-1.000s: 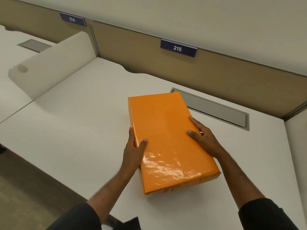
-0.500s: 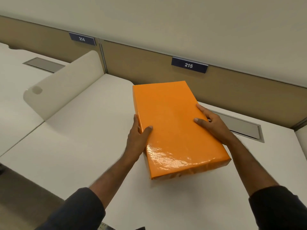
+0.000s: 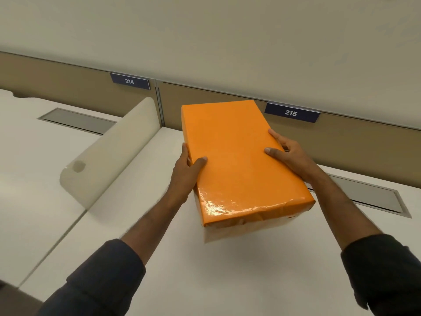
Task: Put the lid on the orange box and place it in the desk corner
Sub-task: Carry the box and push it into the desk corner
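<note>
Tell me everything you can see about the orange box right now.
The orange box is a long rectangular box with its lid on, wrapped in glossy orange paper that shines and wrinkles at the near end; a pale base shows under the lid's near edge. It tilts, far end raised toward the partition. The left hand grips its left long side and the right hand its right, thumbs on top. Whether it touches the desk cannot be told.

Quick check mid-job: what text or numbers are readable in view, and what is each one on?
"214" on the dark blue sign, fixed to the tan partition at back left.
"215" on the dark blue sign, on the same partition right of the orange box.
No text shows on the box.
</note>
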A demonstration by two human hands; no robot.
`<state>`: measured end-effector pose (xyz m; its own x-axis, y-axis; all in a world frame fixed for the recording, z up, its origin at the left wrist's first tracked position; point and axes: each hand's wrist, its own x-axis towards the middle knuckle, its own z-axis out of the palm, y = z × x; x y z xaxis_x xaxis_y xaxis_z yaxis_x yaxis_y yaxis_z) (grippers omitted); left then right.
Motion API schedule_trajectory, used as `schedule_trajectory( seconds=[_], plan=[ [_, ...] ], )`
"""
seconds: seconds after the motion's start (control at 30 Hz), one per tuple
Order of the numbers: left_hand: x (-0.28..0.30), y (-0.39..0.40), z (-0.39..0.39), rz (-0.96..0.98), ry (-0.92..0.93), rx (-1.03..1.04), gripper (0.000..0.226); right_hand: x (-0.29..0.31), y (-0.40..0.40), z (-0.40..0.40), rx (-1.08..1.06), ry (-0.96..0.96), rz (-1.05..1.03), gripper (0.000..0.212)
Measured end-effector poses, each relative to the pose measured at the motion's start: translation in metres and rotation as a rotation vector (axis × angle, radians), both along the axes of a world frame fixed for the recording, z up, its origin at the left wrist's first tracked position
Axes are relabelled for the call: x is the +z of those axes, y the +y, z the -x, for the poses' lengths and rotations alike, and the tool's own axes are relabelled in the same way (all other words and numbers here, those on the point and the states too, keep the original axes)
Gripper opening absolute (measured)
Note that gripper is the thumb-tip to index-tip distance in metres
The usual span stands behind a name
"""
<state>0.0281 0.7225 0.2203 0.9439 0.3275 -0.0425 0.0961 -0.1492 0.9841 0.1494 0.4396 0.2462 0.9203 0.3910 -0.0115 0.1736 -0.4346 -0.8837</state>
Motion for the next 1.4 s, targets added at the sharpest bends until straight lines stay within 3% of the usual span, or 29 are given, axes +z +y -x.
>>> schedule_trajectory(
  seconds=[0.43, 0.57, 0.8, 0.87, 1.4],
  plan=[
    [-0.009, 0.144, -0.070, -0.010, 0.069, -0.009, 0.073, -0.027, 0.144, -0.070, -0.038, 0.011, 0.004, 0.075],
    [-0.021, 0.173, -0.090, -0.032, 0.071, -0.001, 0.062, -0.039, 0.176, -0.089, -0.025, 0.045, -0.016, 0.076],
    [-0.033, 0.197, -0.094, -0.052, 0.086, 0.006, 0.057, -0.060, 0.199, -0.088, -0.022, 0.076, -0.052, 0.077],
    [-0.065, 0.218, -0.143, -0.036, 0.132, 0.016, 0.058, -0.089, 0.222, -0.132, -0.042, 0.112, -0.017, 0.076],
    [-0.093, 0.240, -0.142, -0.093, 0.125, 0.062, 0.052, -0.113, 0.249, -0.132, -0.050, 0.093, -0.017, 0.073]
  ],
)
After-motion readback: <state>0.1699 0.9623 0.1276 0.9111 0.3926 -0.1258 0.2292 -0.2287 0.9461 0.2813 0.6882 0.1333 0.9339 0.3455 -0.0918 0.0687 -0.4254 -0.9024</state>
